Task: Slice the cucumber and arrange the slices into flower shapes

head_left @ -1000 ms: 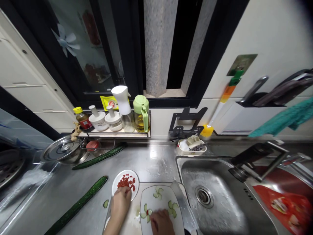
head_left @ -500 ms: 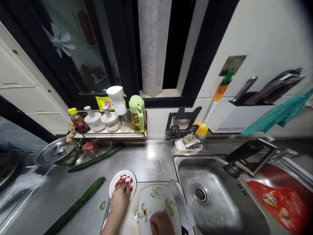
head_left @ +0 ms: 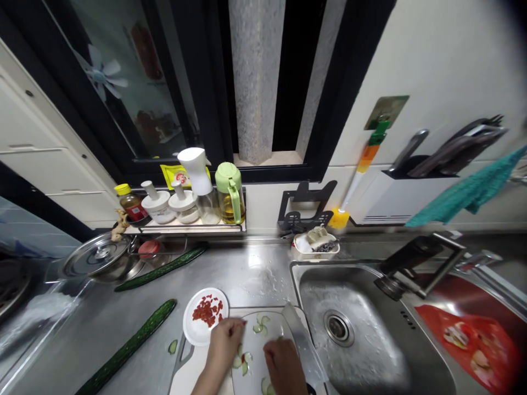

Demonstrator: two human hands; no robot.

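My left hand [head_left: 225,343] is over the left edge of the white plate [head_left: 274,323], its fingertips pinched on a small red goji berry [head_left: 244,323]. Close by on the left is a small white dish [head_left: 191,323] of goji berries [head_left: 207,310]. On the plate, thin cucumber slices [head_left: 260,323] lie in flower-like groups; one group has a red piece at its centre. My right hand [head_left: 285,365] hovers over the plate's right part with curled fingers, covering some slices; anything in them is hidden. Under the plate is a white cutting board [head_left: 187,378]; a cleaver [head_left: 303,345] lies along its right side.
Two whole cucumbers [head_left: 132,343] and a cucumber end [head_left: 172,346] lie on the steel counter at left. To the right is the sink [head_left: 358,307] with a black faucet [head_left: 411,260]. A rack [head_left: 214,226] of seasoning jars and an oil bottle [head_left: 230,197] stands behind.
My left hand has moved right from the berry dish to the plate's edge with a goji berry in its fingertips. My right hand has shifted slightly up and right over the plate.
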